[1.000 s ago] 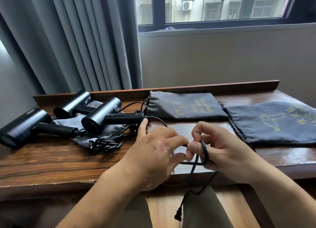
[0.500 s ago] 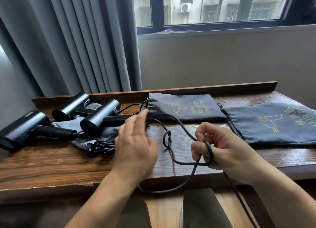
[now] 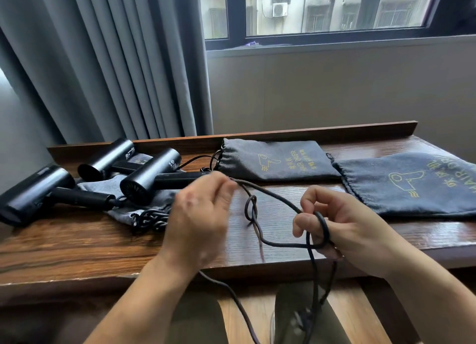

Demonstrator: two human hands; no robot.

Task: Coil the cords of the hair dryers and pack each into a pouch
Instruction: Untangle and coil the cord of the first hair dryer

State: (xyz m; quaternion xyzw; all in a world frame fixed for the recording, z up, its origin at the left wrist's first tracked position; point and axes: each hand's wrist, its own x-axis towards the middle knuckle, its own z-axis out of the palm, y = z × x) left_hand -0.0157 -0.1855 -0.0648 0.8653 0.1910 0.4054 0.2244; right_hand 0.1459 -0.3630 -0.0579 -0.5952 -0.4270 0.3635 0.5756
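Now | left hand (image 3: 199,214) pinches, right hand (image 3: 345,230) grips | black looped cord (image 3: 324,226)

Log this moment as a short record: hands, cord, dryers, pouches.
left hand: blurred; seems to pinch the cord at its fingertips
right hand: fingers curled, cord looped round them
cord: loose twist between the hands; the rest hangs off the table edge
hair dryers: three, lying at left, none in a pouch
pouches: two flat at right, one under the dryers
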